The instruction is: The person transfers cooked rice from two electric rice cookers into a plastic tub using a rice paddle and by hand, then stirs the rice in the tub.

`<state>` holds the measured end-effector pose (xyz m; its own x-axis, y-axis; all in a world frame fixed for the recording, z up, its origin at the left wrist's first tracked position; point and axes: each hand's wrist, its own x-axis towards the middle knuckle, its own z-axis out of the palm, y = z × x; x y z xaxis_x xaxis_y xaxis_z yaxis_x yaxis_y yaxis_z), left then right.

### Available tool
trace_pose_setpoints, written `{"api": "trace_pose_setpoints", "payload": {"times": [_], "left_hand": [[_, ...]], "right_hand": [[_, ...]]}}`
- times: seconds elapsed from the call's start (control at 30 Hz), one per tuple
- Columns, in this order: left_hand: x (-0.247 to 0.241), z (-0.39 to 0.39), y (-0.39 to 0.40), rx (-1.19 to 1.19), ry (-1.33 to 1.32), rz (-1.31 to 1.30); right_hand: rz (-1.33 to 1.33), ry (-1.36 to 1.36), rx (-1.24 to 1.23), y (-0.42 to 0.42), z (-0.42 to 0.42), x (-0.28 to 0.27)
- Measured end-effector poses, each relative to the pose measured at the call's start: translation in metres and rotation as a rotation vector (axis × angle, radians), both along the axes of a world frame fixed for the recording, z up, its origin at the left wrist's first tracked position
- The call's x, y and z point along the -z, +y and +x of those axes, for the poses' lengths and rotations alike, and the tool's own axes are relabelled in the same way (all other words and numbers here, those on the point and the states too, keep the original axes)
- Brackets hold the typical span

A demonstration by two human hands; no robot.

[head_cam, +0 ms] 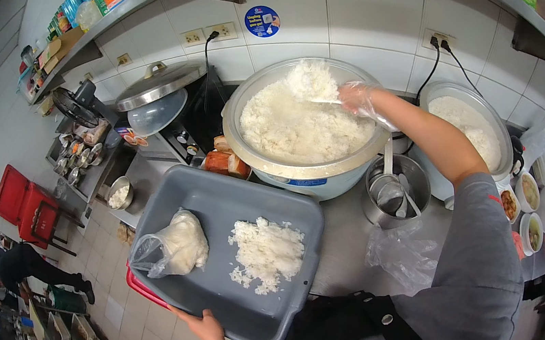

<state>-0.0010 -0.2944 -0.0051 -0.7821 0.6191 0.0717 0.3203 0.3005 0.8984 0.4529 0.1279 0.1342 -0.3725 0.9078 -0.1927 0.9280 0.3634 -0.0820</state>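
In a clear plastic glove, my right hand (359,100) grips a white rice paddle (327,101) heaped with cooked rice (313,81). It is above a large round rice cooker (229,124) full of white rice (297,125). My left hand (204,327) holds the near left side of a grey plastic tub (272,325), its fingers largely hidden at the rim. Inside the tub lie a loose mound of rice (269,255) and a clear plastic bag (184,243) filled with rice. A red edge (145,290) shows under the tub's left side.
Right of the cooker stands a steel pot (378,207) with ladles, beside a crumpled plastic bag (402,251). A second rice cooker (503,160) is farther right, near bowls of food (533,228). A steel bowl of rice (120,194) sits left. A person (40,267) bends over at far left.
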Motion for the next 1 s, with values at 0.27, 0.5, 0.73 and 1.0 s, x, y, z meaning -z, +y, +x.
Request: {"api": "trace_pose_setpoints", "payload": {"times": [0.27, 0.5, 0.73, 1.0], "left_hand": [[0.010, -0.005, 0.002, -0.009, 0.160, -0.021], [0.022, -0.013, 0.000, -0.022, 0.136, 0.000], [0.011, -0.004, 0.003, -0.026, 0.111, -0.015], [0.005, -0.003, 0.002, -0.017, 0.038, -0.007]], "right_hand": [[-0.075, 0.257, -0.075, -0.005, 0.008, 0.025], [-0.218, 0.410, 0.108, -0.013, -0.019, 0.023], [-0.038, 0.127, -0.355, 0.012, -0.012, 0.046], [-0.209, 0.433, 0.034, -0.012, -0.015, 0.029]]}}
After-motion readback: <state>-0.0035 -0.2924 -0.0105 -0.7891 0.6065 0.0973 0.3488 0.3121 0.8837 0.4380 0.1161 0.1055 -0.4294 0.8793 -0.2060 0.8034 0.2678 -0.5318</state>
